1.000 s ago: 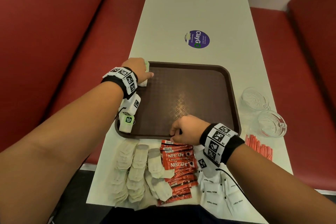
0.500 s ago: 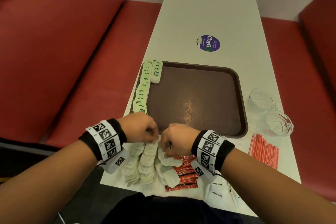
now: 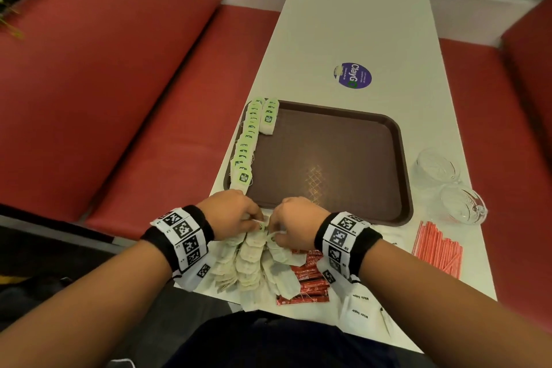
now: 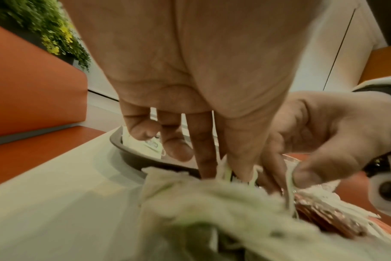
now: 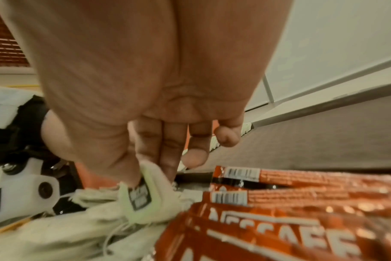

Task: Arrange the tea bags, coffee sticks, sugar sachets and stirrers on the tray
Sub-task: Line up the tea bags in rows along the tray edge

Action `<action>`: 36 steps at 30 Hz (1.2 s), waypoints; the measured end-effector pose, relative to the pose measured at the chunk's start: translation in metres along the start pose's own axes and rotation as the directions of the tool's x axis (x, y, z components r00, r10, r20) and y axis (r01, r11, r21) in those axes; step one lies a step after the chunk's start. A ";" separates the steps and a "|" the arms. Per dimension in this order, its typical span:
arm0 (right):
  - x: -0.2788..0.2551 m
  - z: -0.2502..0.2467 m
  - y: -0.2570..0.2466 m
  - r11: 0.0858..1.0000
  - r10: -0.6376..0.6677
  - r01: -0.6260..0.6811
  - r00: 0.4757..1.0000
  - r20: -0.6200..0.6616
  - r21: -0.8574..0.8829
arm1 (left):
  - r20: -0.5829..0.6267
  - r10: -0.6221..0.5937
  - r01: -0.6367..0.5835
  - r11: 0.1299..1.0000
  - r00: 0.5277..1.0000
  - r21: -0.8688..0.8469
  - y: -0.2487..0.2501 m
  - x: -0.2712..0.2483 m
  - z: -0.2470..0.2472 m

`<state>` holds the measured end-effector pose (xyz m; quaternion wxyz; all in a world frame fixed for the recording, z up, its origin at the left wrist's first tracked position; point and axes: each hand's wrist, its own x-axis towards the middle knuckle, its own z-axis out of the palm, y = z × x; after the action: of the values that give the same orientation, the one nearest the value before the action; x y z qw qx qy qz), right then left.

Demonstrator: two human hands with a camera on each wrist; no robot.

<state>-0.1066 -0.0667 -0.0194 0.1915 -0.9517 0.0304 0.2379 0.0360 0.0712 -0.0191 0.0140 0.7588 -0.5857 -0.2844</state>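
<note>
- The loose tea bags (image 3: 251, 257) lie in three overlapping rows on the counter (image 3: 352, 24), just in front of the tray's near edge; too many overlap for a firm count.
- The left hand (image 3: 230, 212) has its fingers curled down into the far end of that pile, thumb and fingertips pinching tea-bag tags, as the left wrist view shows.
- The right hand (image 3: 294, 221) is beside it, nearly touching; its thumb and forefinger pinch the green tag (image 5: 139, 195) of one tea bag from the same pile.
- The brown tray (image 3: 400, 164) holds one long overlapping row of tea bags (image 3: 246, 146) with green tags along its left edge, roughly a dozen, and a short second stack (image 3: 269, 118) at the far left corner.
- Red coffee sticks (image 3: 307, 278) lie in a stack just right of the loose tea bags, partly under them and under the right wrist; the count is unclear.
- White sugar sachets (image 3: 360, 306) sit near the counter's front edge; two printed labels can be read.
- A bundle of red stirrers (image 3: 437, 248) lies right of the tray's near corner.
- Two clear glass cups (image 3: 448, 182) stand beside the tray's right edge.
- One round purple sticker (image 3: 352, 75) is on the counter beyond the tray.
</note>
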 end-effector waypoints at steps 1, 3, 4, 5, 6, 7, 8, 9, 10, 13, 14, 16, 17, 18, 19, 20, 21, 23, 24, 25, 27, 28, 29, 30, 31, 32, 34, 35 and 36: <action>-0.001 -0.002 0.002 0.999 0.002 0.000 0.999 -0.049 0.042 | -0.027 -0.007 0.007 1.000 1.000 -0.013 -0.001 0.000 -0.002; -0.004 -0.007 0.006 0.988 0.027 -0.007 0.991 -0.134 0.152 | -0.083 -0.004 0.000 0.999 0.997 -0.054 -0.003 -0.001 -0.009; -0.005 -0.009 0.008 0.979 0.046 -0.011 0.985 -0.166 0.205 | -0.116 0.000 -0.010 0.997 0.993 -0.082 -0.003 -0.001 -0.013; -0.006 -0.012 0.009 0.969 0.057 -0.006 0.978 -0.201 0.247 | -0.154 0.002 -0.020 0.994 0.988 -0.111 -0.003 -0.001 -0.018; -0.008 -0.015 0.010 0.959 0.071 0.000 0.968 -0.239 0.285 | -0.189 0.003 -0.029 0.990 0.982 -0.137 -0.002 -0.002 -0.023; -0.009 -0.017 0.011 0.946 0.087 0.007 0.958 -0.274 0.324 | -0.220 0.001 -0.036 0.987 0.976 -0.158 0.000 -0.002 -0.028; -0.010 -0.019 0.013 0.931 0.112 0.006 0.947 -0.302 0.365 | -0.246 -0.003 -0.041 0.984 0.969 -0.176 0.000 -0.001 -0.032; -0.010 -0.021 0.015 0.916 0.141 0.000 0.936 -0.321 0.402 | -0.272 -0.007 -0.047 0.981 0.962 -0.190 0.001 0.000 -0.036; -0.010 -0.024 0.017 0.903 0.166 -0.006 0.927 -0.336 0.430 | -0.297 -0.009 -0.053 0.978 0.955 -0.200 0.001 0.001 -0.039; -0.010 -0.032 0.018 0.880 0.167 0.039 0.908 -0.384 0.474 | -0.344 -0.002 -0.072 0.977 0.939 -0.202 0.003 0.005 -0.048; -0.010 -0.035 0.018 0.876 0.156 0.056 0.907 -0.392 0.479 | -0.351 0.012 -0.086 0.977 0.936 -0.195 0.005 0.006 -0.051; -0.009 -0.038 0.020 0.883 0.146 0.062 0.905 -0.399 0.465 | -0.363 0.045 -0.121 0.974 0.931 -0.191 0.009 0.009 -0.057; -0.008 -0.038 0.022 0.892 0.144 0.059 0.903 -0.404 0.449 | -0.375 0.062 -0.143 0.971 0.925 -0.192 0.011 0.011 -0.059; -0.006 -0.038 0.024 0.901 0.140 0.057 0.900 -0.413 0.430 | -0.393 0.077 -0.164 0.968 0.916 -0.193 0.012 0.012 -0.061; -0.004 -0.037 0.026 0.906 0.134 0.061 0.897 -0.421 0.418 | -0.412 0.090 -0.182 0.965 0.907 -0.189 0.013 0.014 -0.064; -0.003 -0.037 0.027 0.907 0.134 0.063 0.895 -0.426 0.416 | -0.427 0.101 -0.195 0.964 0.899 -0.181 0.013 0.016 -0.065; -0.001 -0.037 0.029 0.905 0.137 0.065 0.891 -0.432 0.421 | -0.439 0.109 -0.203 0.964 0.892 -0.173 0.013 0.018 -0.066; 0.000 -0.039 0.034 0.901 0.152 0.059 0.884 -0.441 0.429 | -0.450 0.092 -0.201 0.959 0.888 -0.200 0.012 0.024 -0.068; 0.000 -0.041 0.036 0.903 0.160 0.051 0.882 -0.444 0.427 | -0.446 0.072 -0.195 0.952 0.892 -0.236 0.012 0.027 -0.069; 0.000 -0.042 0.038 0.902 0.169 0.044 0.879 -0.445 0.431 | -0.438 0.055 -0.187 0.946 0.897 -0.266 0.011 0.030 -0.070; -0.001 -0.045 0.042 0.884 0.212 0.021 0.873 -0.440 0.467 | -0.438 0.025 -0.157 0.951 0.899 -0.267 0.008 0.040 -0.075; -0.002 -0.046 0.043 0.867 0.241 0.008 0.869 -0.433 0.498 | -0.443 -0.003 -0.124 0.958 0.897 -0.258 0.004 0.047 -0.079; -0.003 -0.047 0.044 0.843 0.265 0.004 0.868 -0.421 0.538 | -0.449 -0.042 -0.080 0.965 0.893 -0.248 -0.002 0.055 -0.084; -0.004 -0.049 0.045 0.813 0.284 0.005 0.869 -0.405 0.582 | -0.450 -0.084 -0.028 0.972 0.889 -0.235 -0.009 0.064 -0.088; -0.005 -0.050 0.046 0.786 0.297 0.010 0.871 -0.392 0.618 | -0.441 -0.126 0.031 0.976 0.888 -0.215 -0.017 0.075 -0.093; -0.006 -0.052 0.047 0.765 0.311 0.009 0.871 -0.381 0.644 | -0.420 -0.168 0.091 0.976 0.892 -0.196 -0.024 0.085 -0.097; -0.007 -0.054 0.049 0.748 0.333 -0.008 0.870 -0.365 0.663 | -0.348 -0.239 0.194 0.968 0.906 -0.159 -0.037 0.107 -0.103; -0.008 -0.054 0.050 0.752 0.336 -0.018 0.871 -0.359 0.659 | -0.307 -0.264 0.231 0.963 0.914 -0.140 -0.042 0.118 -0.105; -0.008 -0.054 0.051 0.759 0.337 -0.028 0.872 -0.355 0.651 | -0.271 -0.280 0.257 0.959 0.921 -0.120 -0.046 0.127 -0.106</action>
<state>-0.0975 -0.1346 0.0098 0.4598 -0.8531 0.2466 0.0044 0.1433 -0.0617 0.0007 0.0904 0.8638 -0.4558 -0.1950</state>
